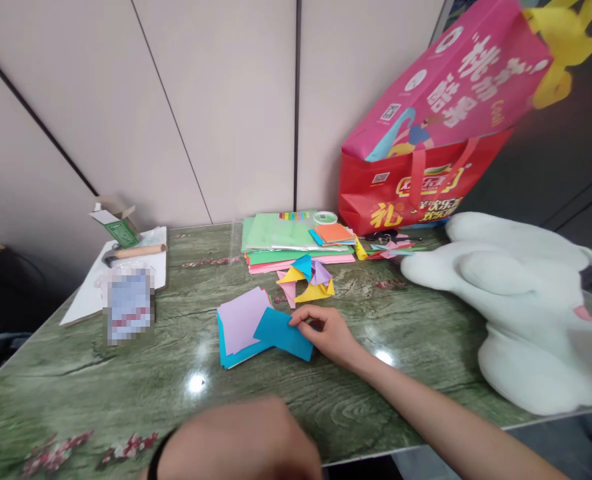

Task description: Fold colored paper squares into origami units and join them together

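My right hand (326, 330) pinches the edge of a blue sheet of paper (285, 333) between thumb and fingers. This sheet looks like a rectangle and overlaps the right side of a paper stack (245, 320), which has a lilac sheet on top and blue ones beneath. Close to the camera, my left hand (241, 440) is a blur at the bottom edge, a dark band at its wrist; its fingers cannot be made out. Just beyond my right hand lie folded paper pieces (306, 277) in blue, yellow, lilac and pink, arranged in a ring.
Behind the folded pieces are coloured paper packs (276, 233) and a roll of tape (325, 218). A white plush toy (526, 300) fills the right side. Red (406, 193) and pink (446, 87) bags stand behind. On the left are a hammer (136, 252) and a small box (119, 223).
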`<control>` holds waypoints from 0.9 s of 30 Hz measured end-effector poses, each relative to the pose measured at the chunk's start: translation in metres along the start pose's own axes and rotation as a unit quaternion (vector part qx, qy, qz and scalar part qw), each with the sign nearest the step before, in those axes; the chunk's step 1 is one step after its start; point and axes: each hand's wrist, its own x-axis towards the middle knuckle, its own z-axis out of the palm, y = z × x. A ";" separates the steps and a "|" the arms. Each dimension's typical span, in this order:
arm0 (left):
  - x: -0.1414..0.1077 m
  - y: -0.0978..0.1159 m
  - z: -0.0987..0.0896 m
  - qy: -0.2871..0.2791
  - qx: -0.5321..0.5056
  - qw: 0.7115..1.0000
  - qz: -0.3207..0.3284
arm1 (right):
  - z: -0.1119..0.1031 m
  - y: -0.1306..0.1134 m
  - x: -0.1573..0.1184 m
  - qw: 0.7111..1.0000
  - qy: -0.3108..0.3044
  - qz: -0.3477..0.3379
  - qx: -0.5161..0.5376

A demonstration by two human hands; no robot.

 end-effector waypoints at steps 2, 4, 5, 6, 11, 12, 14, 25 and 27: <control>0.020 0.009 -0.036 0.140 0.083 0.982 -0.099 | -0.001 0.000 0.001 1.000 0.012 -0.004 -0.006; 0.034 0.019 -0.063 0.319 0.203 0.894 -0.240 | -0.001 0.000 0.001 1.000 0.018 -0.015 -0.017; 0.040 0.024 -0.071 0.372 0.230 0.856 -0.274 | -0.001 -0.001 0.001 0.999 0.014 -0.026 -0.024; 0.045 0.027 -0.075 0.389 0.216 0.852 -0.275 | -0.001 -0.001 0.001 0.999 0.005 -0.043 -0.031; 0.064 0.023 -0.067 0.236 -0.082 0.952 -0.175 | 0.001 -0.003 -0.001 0.987 -0.030 -0.137 -0.075; 0.068 0.020 -0.065 0.248 -0.115 0.946 -0.173 | 0.000 -0.002 -0.001 0.986 -0.027 -0.142 -0.081; 0.074 0.014 -0.064 0.280 -0.145 0.935 -0.161 | -0.001 0.000 0.000 0.987 -0.021 -0.134 -0.088; 0.087 -0.008 -0.061 0.397 -0.196 0.891 -0.095 | 0.001 0.008 0.002 0.997 -0.022 -0.046 -0.055; 0.085 -0.010 -0.062 0.405 -0.218 0.884 -0.088 | 0.002 0.009 0.003 0.999 -0.018 -0.016 -0.029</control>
